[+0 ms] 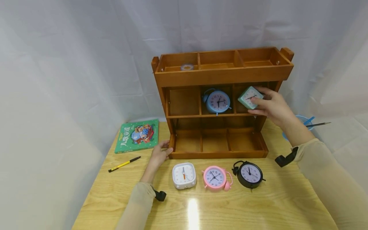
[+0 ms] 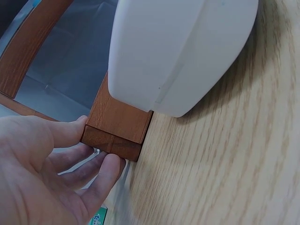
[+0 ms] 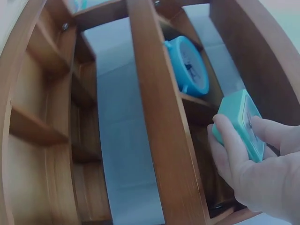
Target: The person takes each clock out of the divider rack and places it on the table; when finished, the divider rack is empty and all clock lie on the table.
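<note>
Count one clock already shelved: the blue clock (image 1: 218, 101), in the centre compartment of the wooden rack's (image 1: 218, 155) middle tier. Judge the teal clock (image 1: 246, 97) part-way there, held at three o'clock from the blue one, at the next compartment's mouth, not yet released. Find three unshelved on the counter (image 1: 230, 210): white clock (image 1: 184, 175) at seven o'clock, pink clock (image 1: 214, 177) at six, black clock (image 1: 249, 174) at five. See fingers of the right hand (image 1: 271, 104) clamped on the teal clock, thumb across its dial; of the left hand (image 1: 159, 155), curled on the rack's lower corner, eight o'clock. Note a squarish teal case, pale numbered face, tilted diamond-wise.
</note>
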Tool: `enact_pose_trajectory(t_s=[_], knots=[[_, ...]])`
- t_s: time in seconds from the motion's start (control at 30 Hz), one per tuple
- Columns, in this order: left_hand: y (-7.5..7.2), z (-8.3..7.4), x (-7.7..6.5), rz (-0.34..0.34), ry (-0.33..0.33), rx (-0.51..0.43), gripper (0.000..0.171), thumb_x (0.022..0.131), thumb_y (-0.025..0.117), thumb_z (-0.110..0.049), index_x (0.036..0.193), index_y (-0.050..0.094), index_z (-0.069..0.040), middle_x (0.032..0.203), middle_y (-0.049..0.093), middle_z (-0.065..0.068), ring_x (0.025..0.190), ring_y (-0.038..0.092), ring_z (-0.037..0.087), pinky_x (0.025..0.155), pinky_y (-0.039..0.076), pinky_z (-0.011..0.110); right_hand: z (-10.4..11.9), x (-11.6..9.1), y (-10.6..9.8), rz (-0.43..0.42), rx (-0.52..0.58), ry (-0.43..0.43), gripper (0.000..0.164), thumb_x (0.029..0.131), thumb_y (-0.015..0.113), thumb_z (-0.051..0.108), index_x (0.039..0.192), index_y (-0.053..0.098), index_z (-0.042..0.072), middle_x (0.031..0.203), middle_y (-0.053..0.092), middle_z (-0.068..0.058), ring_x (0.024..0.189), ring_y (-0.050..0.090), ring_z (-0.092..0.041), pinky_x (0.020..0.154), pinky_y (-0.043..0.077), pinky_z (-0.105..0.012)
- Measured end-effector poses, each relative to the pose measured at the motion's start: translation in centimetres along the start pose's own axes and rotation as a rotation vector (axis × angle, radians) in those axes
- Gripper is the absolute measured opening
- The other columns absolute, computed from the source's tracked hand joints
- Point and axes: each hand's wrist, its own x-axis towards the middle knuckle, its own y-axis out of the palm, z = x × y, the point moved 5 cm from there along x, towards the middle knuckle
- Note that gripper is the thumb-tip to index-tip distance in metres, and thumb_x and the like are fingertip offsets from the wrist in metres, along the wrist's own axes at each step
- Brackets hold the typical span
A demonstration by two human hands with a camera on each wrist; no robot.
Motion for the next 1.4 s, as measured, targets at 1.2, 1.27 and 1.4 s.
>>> enact_pose_trajectory(t_s=[1.2,1.27,1.4], knots=[[-0.1,0.2,0.1,0.011,0.007,-0.005,0.052,0.107,0.061,-0.011,0.156,0.047,-0.002,0.15,0.053,0.028,0.127,0.062,0.039,0.091,0.063,0.038,-10.2,-8.4,-9.2,0.467,-0.342,0.212,0.046,0.108,0.055,0.004,0.15,0.056,0.024,0.124,0.061,-0.003,0.103,0.071,-0.019,0.088,0.067,-0.045],[-0.1,0.2,0.1,0.008,0.004,-0.007,0.052,0.107,0.061,-0.011,0.156,0.048,-0.003,0.15,0.054,0.027,0.127,0.063,0.039,0.09,0.063,0.037,-11.4,-8.9,-9.7,0.479,-0.356,0.24,0.045,0.108,0.056,0.006,0.149,0.056,0.025,0.122,0.062,-0.006,0.102,0.072,-0.019,0.088,0.067,-0.046],[-0.1,0.3,0.2,0.007,0.002,-0.008,0.052,0.107,0.061,-0.011,0.156,0.047,-0.003,0.15,0.054,0.027,0.127,0.063,0.038,0.088,0.062,0.034,-13.6,-9.7,-10.3,0.496,-0.35,0.292,0.044,0.108,0.058,0.008,0.15,0.056,0.023,0.12,0.062,-0.009,0.101,0.071,-0.019,0.087,0.067,-0.048]])
